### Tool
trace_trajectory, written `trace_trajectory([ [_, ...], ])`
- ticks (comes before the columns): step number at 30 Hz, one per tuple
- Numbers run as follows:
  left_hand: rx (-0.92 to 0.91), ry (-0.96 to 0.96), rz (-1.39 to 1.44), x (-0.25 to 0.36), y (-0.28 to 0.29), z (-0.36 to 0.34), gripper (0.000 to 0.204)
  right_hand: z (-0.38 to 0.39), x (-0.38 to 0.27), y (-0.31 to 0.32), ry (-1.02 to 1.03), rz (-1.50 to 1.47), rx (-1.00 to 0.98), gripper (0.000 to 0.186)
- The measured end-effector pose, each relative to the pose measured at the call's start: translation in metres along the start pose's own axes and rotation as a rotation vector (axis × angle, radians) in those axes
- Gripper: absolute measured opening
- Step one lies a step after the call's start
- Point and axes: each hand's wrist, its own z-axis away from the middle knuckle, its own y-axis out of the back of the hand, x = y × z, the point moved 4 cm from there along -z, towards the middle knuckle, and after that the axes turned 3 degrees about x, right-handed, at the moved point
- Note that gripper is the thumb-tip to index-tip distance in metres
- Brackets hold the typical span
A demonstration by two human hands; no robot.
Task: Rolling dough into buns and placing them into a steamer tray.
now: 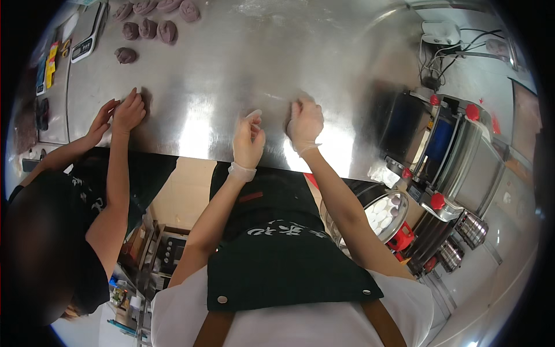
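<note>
My left hand (248, 141), in a thin clear glove, is at the front of the steel table (219, 69), its fingers curled loosely. Whether anything lies inside them is unclear. Just to its right and slightly farther back, my right hand (303, 124), also gloved, rests on the tabletop with bent fingers turned down, hiding whatever may be under them. The two hands are apart. Several purple shaped dough pieces (166, 32) sit far back at the left, well away from both.
A co-worker's hands (128, 113) touch the table at left. A digital scale (85, 40) stands behind them. At right are a roller machine (442, 150), cables (462, 52) and, below the table's edge, a round container (378, 214) of white pieces.
</note>
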Motion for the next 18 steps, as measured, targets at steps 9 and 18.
trace_trajectory([
  [9, -0.087, 0.118, -0.037, -0.016, -0.025, -0.012, 0.028, -0.013, 0.006, -0.007, 0.055, -0.086, 0.07, 0.014],
  [18, -0.18, -0.116, -0.53, 0.026, -0.088, -0.017, 0.023, -0.03, 0.028, 0.001, -0.023, -0.243, -0.001, 0.017],
])
